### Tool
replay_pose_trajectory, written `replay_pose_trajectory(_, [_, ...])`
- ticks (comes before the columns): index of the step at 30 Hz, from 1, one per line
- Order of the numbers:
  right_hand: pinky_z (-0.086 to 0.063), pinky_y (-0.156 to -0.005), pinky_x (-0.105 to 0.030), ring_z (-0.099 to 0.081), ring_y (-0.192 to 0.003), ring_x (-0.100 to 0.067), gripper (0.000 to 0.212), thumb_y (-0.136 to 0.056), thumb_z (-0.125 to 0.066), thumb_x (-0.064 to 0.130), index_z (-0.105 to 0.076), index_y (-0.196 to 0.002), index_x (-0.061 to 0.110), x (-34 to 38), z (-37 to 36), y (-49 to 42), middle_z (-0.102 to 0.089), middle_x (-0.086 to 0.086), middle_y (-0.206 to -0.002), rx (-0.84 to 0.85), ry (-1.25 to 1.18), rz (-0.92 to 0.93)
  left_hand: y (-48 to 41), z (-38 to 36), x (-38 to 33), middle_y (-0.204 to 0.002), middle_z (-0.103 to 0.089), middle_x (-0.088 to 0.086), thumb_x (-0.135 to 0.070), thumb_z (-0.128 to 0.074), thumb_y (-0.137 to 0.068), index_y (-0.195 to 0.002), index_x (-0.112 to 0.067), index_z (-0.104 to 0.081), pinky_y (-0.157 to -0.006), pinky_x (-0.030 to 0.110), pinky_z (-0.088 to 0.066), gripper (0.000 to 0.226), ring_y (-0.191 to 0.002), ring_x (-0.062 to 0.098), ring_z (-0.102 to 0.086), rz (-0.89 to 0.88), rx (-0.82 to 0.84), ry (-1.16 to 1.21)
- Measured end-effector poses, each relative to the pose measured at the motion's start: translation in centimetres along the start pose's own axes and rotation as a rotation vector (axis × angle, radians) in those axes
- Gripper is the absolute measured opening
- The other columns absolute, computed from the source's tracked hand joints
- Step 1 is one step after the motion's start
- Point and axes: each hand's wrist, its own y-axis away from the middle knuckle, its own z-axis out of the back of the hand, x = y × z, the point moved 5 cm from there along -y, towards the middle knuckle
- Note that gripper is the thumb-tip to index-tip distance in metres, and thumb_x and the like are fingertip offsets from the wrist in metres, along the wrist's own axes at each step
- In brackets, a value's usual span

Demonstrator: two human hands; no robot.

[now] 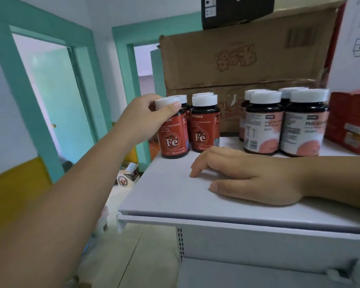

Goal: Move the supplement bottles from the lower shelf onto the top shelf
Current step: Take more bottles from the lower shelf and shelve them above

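The Fe bottle (173,140) is dark with a red label, white lettering and a white cap (165,102). The pink bottles (262,129) carry pink-and-white labels under white caps. The top shelf (175,190) is white, the cardboard box (247,59) brown with reddish print, the door frames (50,23) teal.

Shelf left: Fe bottles (204,129), standing on top shelf (164,190).
Shelf right: second bottle group (262,125).
Behind both: stacked cartons (247,59).

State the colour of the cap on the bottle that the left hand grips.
White. The cap under the left hand shows best in the head view.
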Motion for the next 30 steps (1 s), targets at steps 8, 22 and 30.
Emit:
replay_pose_trajectory(8, [-0.034,-0.108,-0.035,-0.038,-0.128,-0.007,0.034,-0.097,-0.041,0.044,-0.039,-0.131,0.041,0.2,0.2,0.2,-0.039,0.016,-0.133,-0.01,0.01,-0.028,-1.0,-0.1,0.9,-0.085,-0.067,-0.015,-0.056,-0.071,-0.082,-0.092,-0.027,-0.068,-0.08,0.041,-0.059,0.031,-0.082,0.008,-0.066,-0.04,-0.063,0.045])
replay_pose_trajectory(22, [-0.039,-0.105,-0.033,-0.043,-0.123,-0.006,0.043,-0.097,-0.033,0.056,-0.039,-0.139,0.044,1.5,1.0,1.2,-0.042,0.014,-0.137,-0.017,0.239,-0.247,-0.1,-0.8,1.1,-0.127,-0.064,0.003,-0.066,-0.065,-0.079,-0.13,-0.013,-0.057,-0.08,0.029,-0.043,0.074,-0.106,0.018,-0.06,0.007,-0.086,0.012])
replay_pose_trajectory(30, [-0.046,-0.096,-0.033,-0.055,-0.108,-0.013,0.032,-0.099,-0.041,0.027,-0.055,-0.126,0.035,1.9,3.0,6.6,-0.058,0.009,-0.123,-0.102,0.332,-0.359,7.6,0.5,-2.2,-0.085,-0.069,0.012,-0.055,-0.057,-0.093,-0.099,-0.01,-0.068,-0.073,0.032,-0.046,0.047,-0.08,0.02,-0.061,0.04,0.287,-0.46])
